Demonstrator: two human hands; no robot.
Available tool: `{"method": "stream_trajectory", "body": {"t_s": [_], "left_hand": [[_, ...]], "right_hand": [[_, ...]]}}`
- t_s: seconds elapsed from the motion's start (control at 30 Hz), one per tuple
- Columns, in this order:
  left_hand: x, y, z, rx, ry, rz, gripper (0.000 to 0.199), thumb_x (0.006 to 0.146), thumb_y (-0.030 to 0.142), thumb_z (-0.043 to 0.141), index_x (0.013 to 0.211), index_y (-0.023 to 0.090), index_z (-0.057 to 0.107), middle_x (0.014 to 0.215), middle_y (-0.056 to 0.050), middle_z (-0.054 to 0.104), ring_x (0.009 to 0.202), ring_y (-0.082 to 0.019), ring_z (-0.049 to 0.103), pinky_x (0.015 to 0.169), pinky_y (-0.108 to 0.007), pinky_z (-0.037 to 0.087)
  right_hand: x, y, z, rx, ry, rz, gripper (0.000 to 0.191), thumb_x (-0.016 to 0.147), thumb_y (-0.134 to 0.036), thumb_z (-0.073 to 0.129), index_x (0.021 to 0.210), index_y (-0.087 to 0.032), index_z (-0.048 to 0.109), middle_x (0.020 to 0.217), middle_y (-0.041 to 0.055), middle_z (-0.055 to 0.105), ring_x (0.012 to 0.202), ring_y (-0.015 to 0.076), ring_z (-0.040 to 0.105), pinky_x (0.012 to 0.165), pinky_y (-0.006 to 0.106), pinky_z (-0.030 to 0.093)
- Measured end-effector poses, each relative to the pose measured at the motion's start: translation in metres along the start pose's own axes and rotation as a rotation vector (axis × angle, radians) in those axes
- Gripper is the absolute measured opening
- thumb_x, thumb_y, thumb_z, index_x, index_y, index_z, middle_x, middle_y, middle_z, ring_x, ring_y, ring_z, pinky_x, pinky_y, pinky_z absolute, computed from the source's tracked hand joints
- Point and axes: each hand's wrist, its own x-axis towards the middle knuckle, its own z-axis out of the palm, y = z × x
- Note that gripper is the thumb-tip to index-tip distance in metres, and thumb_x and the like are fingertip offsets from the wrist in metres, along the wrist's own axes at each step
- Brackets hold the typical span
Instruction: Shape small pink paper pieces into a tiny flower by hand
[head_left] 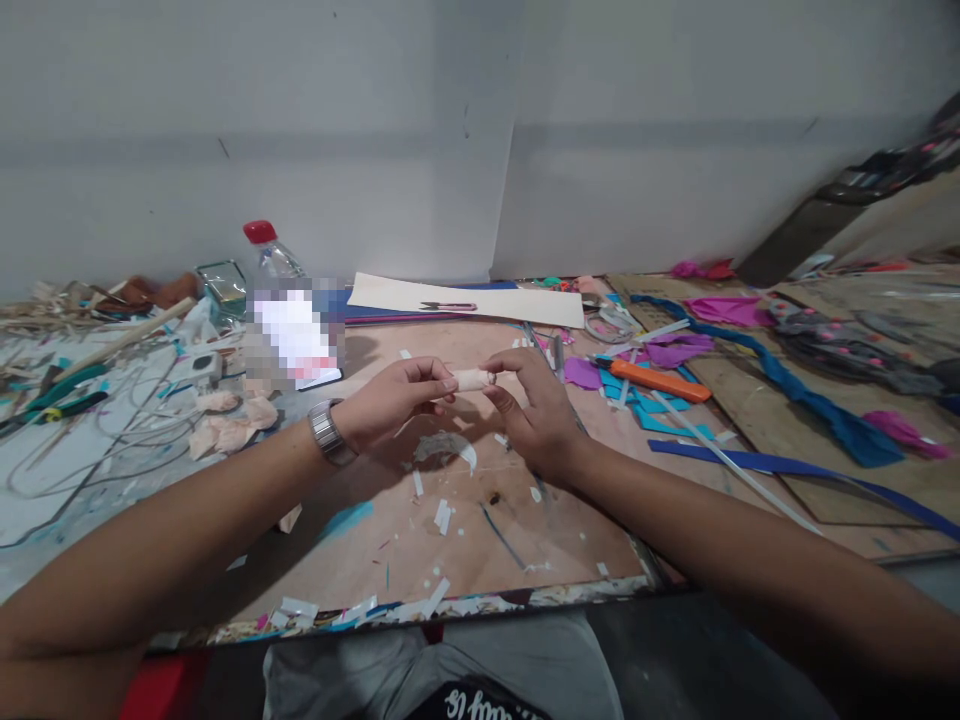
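Note:
Between my two hands, above the middle of the board, is a small pale beige roll (471, 380), roughly finger-thick; I cannot make out its exact kind. My left hand (401, 400), with a metal watch on the wrist, pinches the roll's left end between thumb and fingers. At the other end, the thumb and forefinger of my right hand (536, 405) close on the tip, where a small darker bit shows. Beneath the hands lies a worn wooden board (450, 560) with paper scraps on it.
Behind the hands, thread snips (448, 306) rest on a cream strip (517, 303). A lit phone (296, 335) leans by a red-capped bottle (262, 235). To the right lie an orange utility knife (652, 378) and blue strips (795, 465). Pliers (67, 400) and cords clutter the left.

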Motion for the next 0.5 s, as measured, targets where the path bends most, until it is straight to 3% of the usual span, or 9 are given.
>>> {"method": "stream_trajectory", "body": {"t_s": [0.17,0.37,0.5], "left_hand": [[-0.0003,0.0006,0.0013,0.009,0.008,-0.018,0.024,0.084,0.031,0.078,0.081,0.015,0.061,0.079,-0.002,0.065,0.073,-0.011,0.060,0.073,-0.026,0.047],[0.0030,0.0000,-0.0024,0.231,0.088,0.170,0.028,0.091,0.044,0.070,0.089,0.017,0.064,0.086,-0.001,0.061,0.082,-0.014,0.059,0.076,-0.028,0.049],[0.0045,-0.0030,-0.0053,0.346,0.037,0.128,0.035,0.089,0.050,0.071,0.083,0.017,0.063,0.080,-0.002,0.062,0.075,-0.014,0.057,0.073,-0.029,0.047]], "right_hand": [[0.0006,-0.0009,-0.0007,-0.005,-0.018,0.030,0.022,0.107,-0.045,0.052,0.112,-0.025,0.061,0.107,0.0081,0.069,0.101,0.0262,0.063,0.094,0.045,0.048],[0.0005,-0.0002,-0.0005,-0.008,-0.065,0.084,0.027,0.105,-0.049,0.053,0.112,-0.025,0.063,0.105,0.0074,0.070,0.100,0.0264,0.063,0.095,0.046,0.048],[0.0002,0.0014,0.0002,-0.002,-0.081,0.065,0.027,0.106,-0.049,0.053,0.113,-0.025,0.062,0.105,0.0077,0.070,0.100,0.0261,0.063,0.094,0.045,0.048]]}}
